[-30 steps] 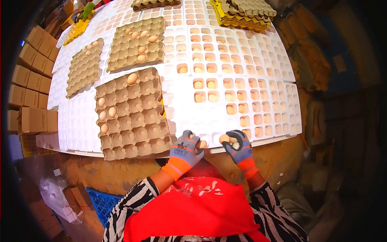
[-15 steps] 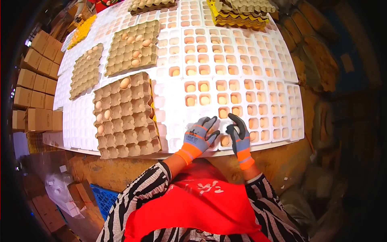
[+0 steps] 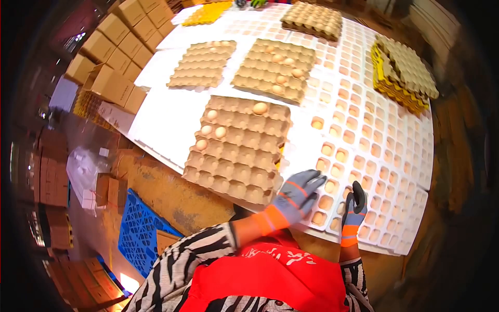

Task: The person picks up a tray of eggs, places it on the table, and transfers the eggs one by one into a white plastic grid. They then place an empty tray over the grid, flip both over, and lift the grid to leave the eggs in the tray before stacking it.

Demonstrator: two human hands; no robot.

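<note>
My left hand (image 3: 300,195), in a grey glove with orange bands, is open with its fingers stretched over the white foam egg tray (image 3: 306,156), close to the near right corner of a brown pulp egg tray (image 3: 234,156). No egg shows in it. My right hand (image 3: 356,204), gloved alike, is open and held edge-on above the foam cells, fingers pointing away from me. Between the hands, eggs (image 3: 326,202) sit singly in square cells. The pulp tray carries several eggs (image 3: 220,132) on its left side and one egg (image 3: 260,108) near its far edge.
Two more pulp trays, one on the left (image 3: 202,65) and one with several eggs (image 3: 275,70), lie farther back. Stacked trays (image 3: 405,73) stand at the right, another stack (image 3: 312,21) at the back. Cardboard boxes (image 3: 112,83) and a blue pallet (image 3: 138,234) are on the left.
My view has turned left, so the table appears shifted and tilted. My left hand has moved away from my right, toward the pulp tray. More eggs show in the cells between my hands.
</note>
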